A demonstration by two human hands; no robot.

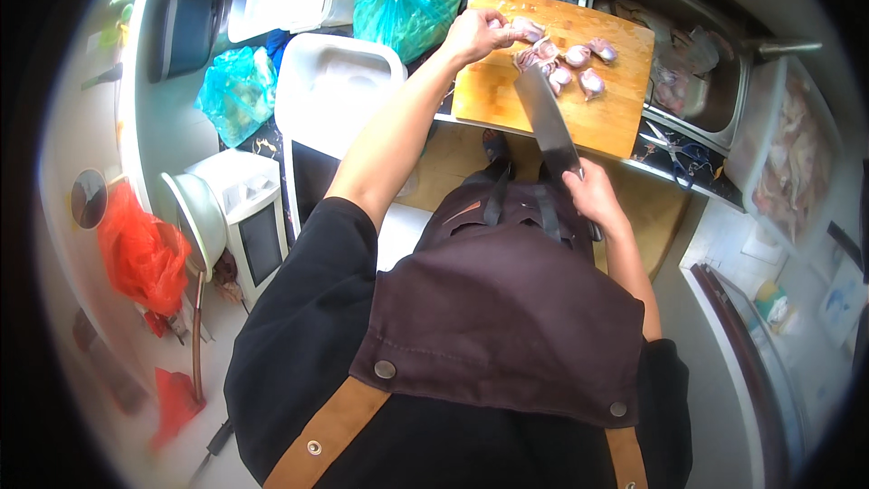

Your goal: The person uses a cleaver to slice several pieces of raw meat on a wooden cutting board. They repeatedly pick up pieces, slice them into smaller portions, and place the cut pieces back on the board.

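A wooden cutting board (489, 100) bears several glossy pale pink-purple lumps (591, 83), rounded and raw-looking, whose kind I cannot make out. My left hand (480, 36) reaches over the board's far left part, its fingers curled in on one such lump (528, 29) and partly hiding it. In my right hand (593, 192) is the handle of a cleaver (545, 115), gripped just off the board's near edge. Its broad grey blade points away from me and to the left, with the tip beside the cluster of lumps.
Right of the board is a metal sink (744, 95) holding pale pieces, with scissors (677, 149) in front and a tub (797, 163) of pale pieces beyond. To the left stand a white basin (344, 50) and blue-green plastic bags (407, 4). A red bag (140, 249) hangs farther left.
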